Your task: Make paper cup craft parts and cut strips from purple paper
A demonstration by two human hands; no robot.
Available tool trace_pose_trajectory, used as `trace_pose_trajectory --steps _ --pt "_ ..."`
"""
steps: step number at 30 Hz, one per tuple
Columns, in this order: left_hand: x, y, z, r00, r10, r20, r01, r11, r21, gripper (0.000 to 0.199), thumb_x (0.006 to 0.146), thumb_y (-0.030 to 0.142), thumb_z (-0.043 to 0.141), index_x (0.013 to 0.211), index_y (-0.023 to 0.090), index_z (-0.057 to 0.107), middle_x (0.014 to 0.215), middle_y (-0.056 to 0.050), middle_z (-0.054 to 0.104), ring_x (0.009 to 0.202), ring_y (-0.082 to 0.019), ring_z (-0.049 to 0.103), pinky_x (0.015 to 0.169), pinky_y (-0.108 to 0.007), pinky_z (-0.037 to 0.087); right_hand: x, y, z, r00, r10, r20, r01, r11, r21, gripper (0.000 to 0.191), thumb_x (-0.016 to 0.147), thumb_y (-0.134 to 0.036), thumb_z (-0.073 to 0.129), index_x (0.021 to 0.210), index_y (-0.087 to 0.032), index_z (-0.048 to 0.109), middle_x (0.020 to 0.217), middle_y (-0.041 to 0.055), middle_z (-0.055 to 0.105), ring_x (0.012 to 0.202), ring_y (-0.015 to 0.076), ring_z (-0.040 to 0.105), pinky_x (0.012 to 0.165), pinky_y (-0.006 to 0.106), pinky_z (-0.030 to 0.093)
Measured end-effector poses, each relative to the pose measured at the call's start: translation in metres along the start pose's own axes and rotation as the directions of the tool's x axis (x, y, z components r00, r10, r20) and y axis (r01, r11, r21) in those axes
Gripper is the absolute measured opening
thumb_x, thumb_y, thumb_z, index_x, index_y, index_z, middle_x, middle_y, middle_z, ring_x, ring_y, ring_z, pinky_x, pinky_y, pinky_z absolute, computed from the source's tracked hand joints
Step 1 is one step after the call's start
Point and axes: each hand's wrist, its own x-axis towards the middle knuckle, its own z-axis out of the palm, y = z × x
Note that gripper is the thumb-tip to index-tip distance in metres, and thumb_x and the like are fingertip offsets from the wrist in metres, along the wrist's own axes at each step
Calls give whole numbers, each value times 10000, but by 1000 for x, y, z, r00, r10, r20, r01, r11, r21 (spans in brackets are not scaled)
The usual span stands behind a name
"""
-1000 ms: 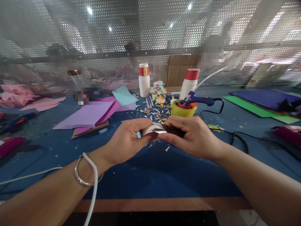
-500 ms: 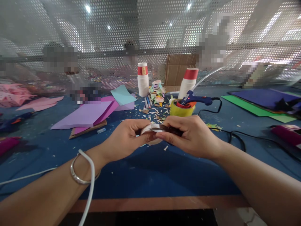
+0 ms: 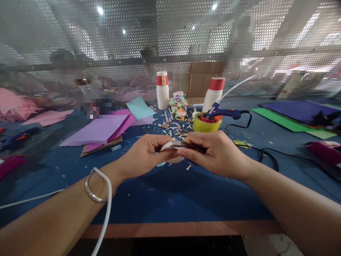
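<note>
Over the blue table [image 3: 170, 199], my left hand [image 3: 144, 156] pinches a small white paper piece [image 3: 167, 145], probably part of a cup, between thumb and fingers. My right hand [image 3: 218, 153] is closed around a dark-handled cutting tool [image 3: 197, 147]. Its metal blade lies against the white piece, and the thumbs of both hands nearly touch there. Whether the tool is a knife or scissors cannot be made out. A pale round shape [image 3: 176, 159] shows just below the fingertips. Paper scraps [image 3: 177, 124] are scattered behind my hands.
Two stacks of paper cups [image 3: 162, 94] [image 3: 213, 96] stand at the back. A blue glue gun [image 3: 226, 112] rests on a yellow tape roll [image 3: 206, 124]. Purple paper [image 3: 96, 131] lies left, green paper [image 3: 282, 121] right. A white cable [image 3: 106, 209] crosses my left wrist.
My left forearm, its bracelet and the white cable have shifted slightly right. The white piece has tilted a little, and both hands keep their hold.
</note>
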Motion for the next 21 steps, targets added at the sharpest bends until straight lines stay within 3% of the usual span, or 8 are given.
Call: trace_pose_trajectory --steps 15,21 --pt "2 7 0 1000 -27 8 27 1000 -2 346 914 396 692 702 151 572 666 39 491 623 -91 417 579 -219 346 3 0 1 996 89 21 -89 996 22 449 976 -466 579 644 -200 436 586 -51 398 538 83 343 503 258 266" --pt "3 2 6 986 -16 -165 27 997 66 334 904 494 681 870 169 612 722 36 509 626 -100 424 552 -211 350 4 3 0 985 172 -22 -170 983 70 446 962 -504 562 653 -198 464 614 -39 406 562 93 344 505 274 259"
